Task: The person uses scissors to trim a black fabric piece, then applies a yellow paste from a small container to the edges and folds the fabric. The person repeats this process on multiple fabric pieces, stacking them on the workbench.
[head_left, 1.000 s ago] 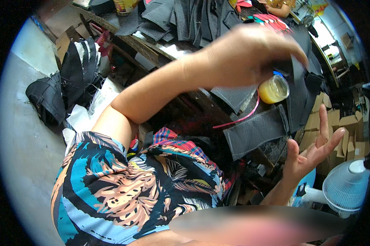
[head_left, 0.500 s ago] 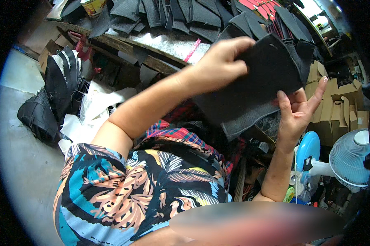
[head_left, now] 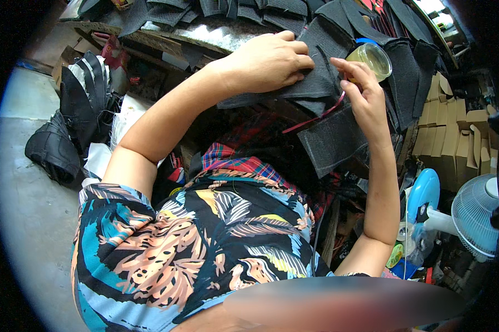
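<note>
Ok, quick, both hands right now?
Left hand: fingers curled over dark cloth; grip cannot be told.
Right hand: open, fingers bent, nothing seen in it.

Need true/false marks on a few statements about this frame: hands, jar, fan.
1. The left hand is at the dark fabric pieces. True.
2. The right hand is nearer the jar than the left hand is. True.
3. The jar's contents are bright red. False: pale yellow.
4. The fan appears below the cardboard boxes. True.
5. The fan is left of both hands in the picture. False: right of both.
</note>
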A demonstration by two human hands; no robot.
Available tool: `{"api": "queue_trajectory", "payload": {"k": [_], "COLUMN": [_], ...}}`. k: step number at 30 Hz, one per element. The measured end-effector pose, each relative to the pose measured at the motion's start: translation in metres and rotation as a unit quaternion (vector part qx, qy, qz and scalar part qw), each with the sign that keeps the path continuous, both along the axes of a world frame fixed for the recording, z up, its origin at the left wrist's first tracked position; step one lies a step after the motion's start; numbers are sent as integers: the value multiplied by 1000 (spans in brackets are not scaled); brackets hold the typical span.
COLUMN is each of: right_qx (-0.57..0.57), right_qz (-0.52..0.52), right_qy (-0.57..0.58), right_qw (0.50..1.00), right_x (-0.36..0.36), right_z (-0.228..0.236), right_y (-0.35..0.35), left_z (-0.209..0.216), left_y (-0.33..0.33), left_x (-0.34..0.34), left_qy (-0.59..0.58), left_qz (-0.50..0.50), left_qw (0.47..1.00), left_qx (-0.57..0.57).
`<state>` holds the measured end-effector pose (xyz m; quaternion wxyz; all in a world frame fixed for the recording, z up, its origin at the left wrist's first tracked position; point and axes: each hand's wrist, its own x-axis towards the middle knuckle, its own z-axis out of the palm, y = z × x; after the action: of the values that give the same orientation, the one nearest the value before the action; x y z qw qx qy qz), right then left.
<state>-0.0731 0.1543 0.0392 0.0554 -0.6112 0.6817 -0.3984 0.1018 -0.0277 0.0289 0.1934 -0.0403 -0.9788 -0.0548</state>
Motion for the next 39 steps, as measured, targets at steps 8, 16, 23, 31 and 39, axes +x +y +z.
{"api": "queue_trajectory", "payload": {"k": [8, 16, 23, 31, 39], "right_qx": [61, 93, 82, 51, 24], "right_qz": [-47, -44, -66, -86, -7], "right_qy": [84, 108, 161, 335, 180], "right_qw": [993, 989, 981, 937, 983], "right_x": [7, 7, 37, 37, 0], "right_z": [-12, -9, -5, -9, 35], "right_y": [-35, -22, 27, 20, 32], "left_z": [4, -1, -11, -14, -6], "left_y": [2, 10, 19, 12, 23], "left_x": [18, 19, 13, -3, 4], "left_qy": [0, 32, 82, 99, 70], "left_qz": [18, 24, 69, 94, 105], "left_qw": [999, 999, 994, 990, 992], "left_qx": [-37, -7, -39, -26, -29]}}
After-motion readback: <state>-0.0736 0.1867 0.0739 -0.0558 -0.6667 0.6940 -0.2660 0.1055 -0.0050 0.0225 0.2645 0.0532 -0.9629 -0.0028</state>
